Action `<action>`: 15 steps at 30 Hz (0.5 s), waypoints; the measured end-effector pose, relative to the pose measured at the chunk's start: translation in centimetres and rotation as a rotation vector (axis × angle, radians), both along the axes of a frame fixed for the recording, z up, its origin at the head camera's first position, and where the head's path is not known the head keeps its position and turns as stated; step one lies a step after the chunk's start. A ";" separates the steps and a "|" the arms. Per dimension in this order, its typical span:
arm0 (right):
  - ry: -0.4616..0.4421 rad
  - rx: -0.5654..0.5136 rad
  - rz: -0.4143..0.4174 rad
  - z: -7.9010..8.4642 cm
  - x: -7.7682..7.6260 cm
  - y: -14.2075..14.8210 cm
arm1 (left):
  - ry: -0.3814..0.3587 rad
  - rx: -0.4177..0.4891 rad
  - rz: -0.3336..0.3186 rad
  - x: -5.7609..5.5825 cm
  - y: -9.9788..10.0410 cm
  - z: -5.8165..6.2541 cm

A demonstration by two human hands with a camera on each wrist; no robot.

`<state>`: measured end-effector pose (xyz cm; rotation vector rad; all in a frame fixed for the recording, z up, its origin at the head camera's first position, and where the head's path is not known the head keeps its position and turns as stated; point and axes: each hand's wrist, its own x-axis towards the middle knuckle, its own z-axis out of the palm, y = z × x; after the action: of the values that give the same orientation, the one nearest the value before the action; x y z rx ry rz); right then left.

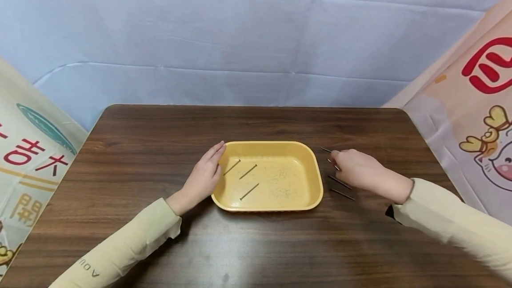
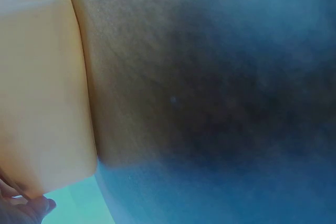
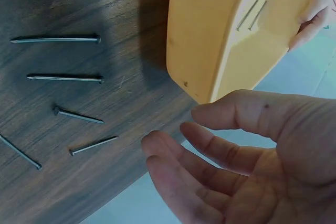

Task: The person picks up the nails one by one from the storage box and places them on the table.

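Observation:
In the head view my left hand [image 1: 202,177] holds the left rim of a yellow plastic basin [image 1: 268,208]. Three nails lie inside it, among them a nail [image 1: 249,191] near the front. On the right, my right hand [image 1: 356,170] is low over several loose nails on the table, such as this nail [image 1: 342,194]. The right wrist view shows its thumb and curved fingers apart, with nothing between them. Several table nails [image 3: 63,78] lie beyond its fingertips. In the left wrist view, only fingertips [image 2: 44,205] show, by the basin's corner.
The dark wood-grain table [image 1: 160,123] carries the basin near its middle. Behind it hangs a pale cloth backdrop [image 1: 224,34]. Printed banners stand at both sides, including a pink banner [image 1: 452,114] on the right.

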<state>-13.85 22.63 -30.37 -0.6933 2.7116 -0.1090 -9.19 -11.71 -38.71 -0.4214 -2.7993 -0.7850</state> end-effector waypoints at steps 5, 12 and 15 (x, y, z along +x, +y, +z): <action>0.028 -0.016 0.001 0.3 0.1 -0.1 | 0.002 -0.002 0.001 0.0 0.0 0.0; 0.115 -0.076 0.007 0.2 0.2 -0.2 | 0.012 0.002 -0.003 0.0 0.0 0.0; 0.164 -0.121 0.007 0.1 0.3 -0.3 | 0.010 0.004 -0.001 0.0 0.0 0.0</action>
<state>-13.54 22.34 -30.30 -0.7774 2.8776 -0.2261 -9.16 -11.73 -38.72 -0.4253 -2.7884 -0.7864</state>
